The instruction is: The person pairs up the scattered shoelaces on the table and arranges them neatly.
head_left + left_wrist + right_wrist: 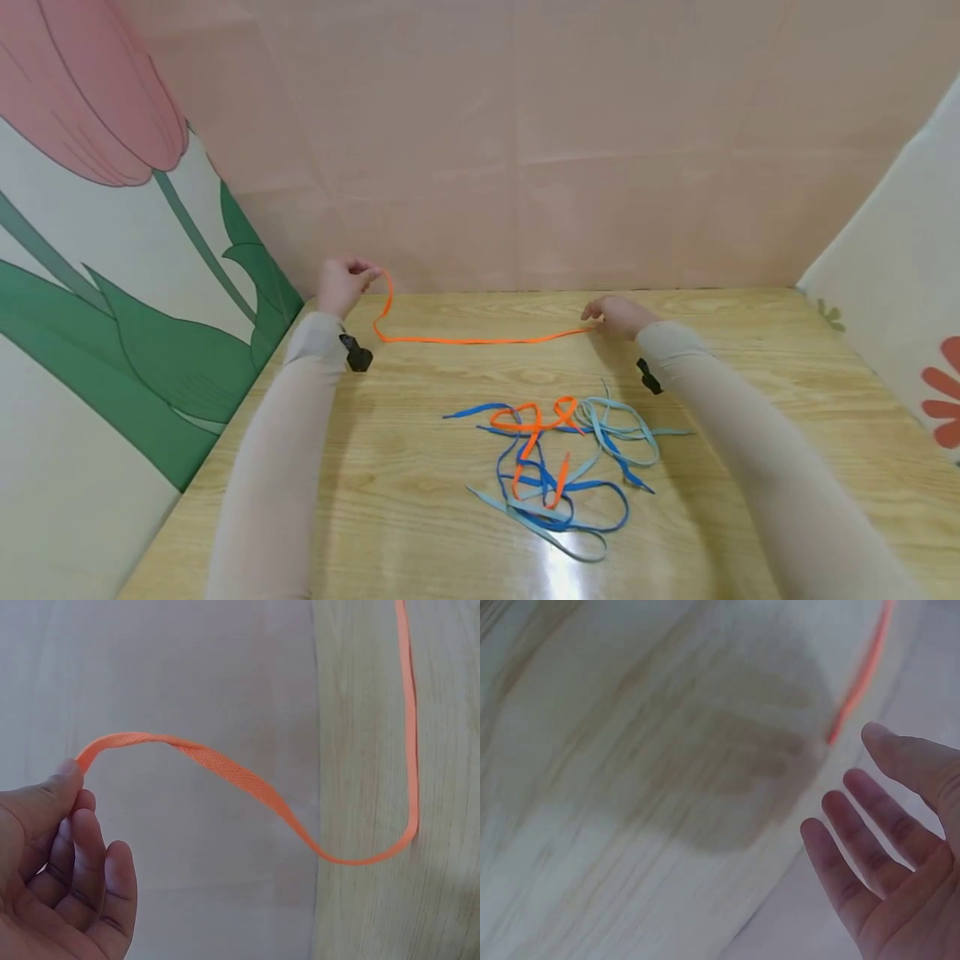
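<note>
Between the thumb and index finger of my left hand (pixel 345 283) is one end of an orange shoelace (pixel 480 341). In the left wrist view the lace (pixel 232 771) bows up from the fingertips, dips, then turns along the tabletop. Most of it lies in a nearly straight line near the table's back edge. Beside its other end, my right hand (pixel 621 317) hovers with nothing in it. The right wrist view shows that hand's fingers (pixel 885 814) spread apart, just clear of the lace tip.
A loose tangle of several orange, blue (pixel 607 500) and pale green shoelaces (pixel 645 450) lies on the wooden table (pixel 405 517), nearer to me. A pinkish cloth backdrop (pixel 480 150) rises behind the back edge, with a tulip-print sheet (pixel 75 350) along the left side.
</note>
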The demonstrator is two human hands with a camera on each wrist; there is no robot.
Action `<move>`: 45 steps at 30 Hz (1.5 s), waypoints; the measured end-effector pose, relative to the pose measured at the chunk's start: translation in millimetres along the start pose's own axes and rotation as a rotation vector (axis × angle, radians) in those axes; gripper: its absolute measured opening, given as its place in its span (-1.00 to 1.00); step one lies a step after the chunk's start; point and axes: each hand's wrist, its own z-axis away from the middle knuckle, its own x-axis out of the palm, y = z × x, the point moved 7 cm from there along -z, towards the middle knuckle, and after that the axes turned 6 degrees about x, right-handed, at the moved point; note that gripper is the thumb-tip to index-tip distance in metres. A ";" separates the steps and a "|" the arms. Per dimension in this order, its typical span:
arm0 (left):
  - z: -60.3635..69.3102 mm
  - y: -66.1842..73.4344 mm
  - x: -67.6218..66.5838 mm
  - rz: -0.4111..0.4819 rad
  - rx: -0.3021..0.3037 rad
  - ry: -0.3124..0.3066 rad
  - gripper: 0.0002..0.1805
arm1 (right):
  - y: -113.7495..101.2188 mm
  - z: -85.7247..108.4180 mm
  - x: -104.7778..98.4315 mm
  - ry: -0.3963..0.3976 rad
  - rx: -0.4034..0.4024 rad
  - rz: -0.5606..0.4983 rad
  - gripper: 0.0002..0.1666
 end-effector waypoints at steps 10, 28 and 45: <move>6.9 -3.7 3.8 -0.016 -0.027 -0.029 -0.68 | -5.1 -13.8 20.7 0.004 0.031 0.185 -0.98; 2.2 -1.7 -25.6 0.051 -0.031 0.082 -0.72 | 59.6 51.4 -75.0 0.357 0.201 -0.519 -0.63; 5.7 -58.1 2.6 0.437 -0.239 0.112 -0.75 | 141.9 124.7 -89.2 0.550 0.457 -0.607 -0.53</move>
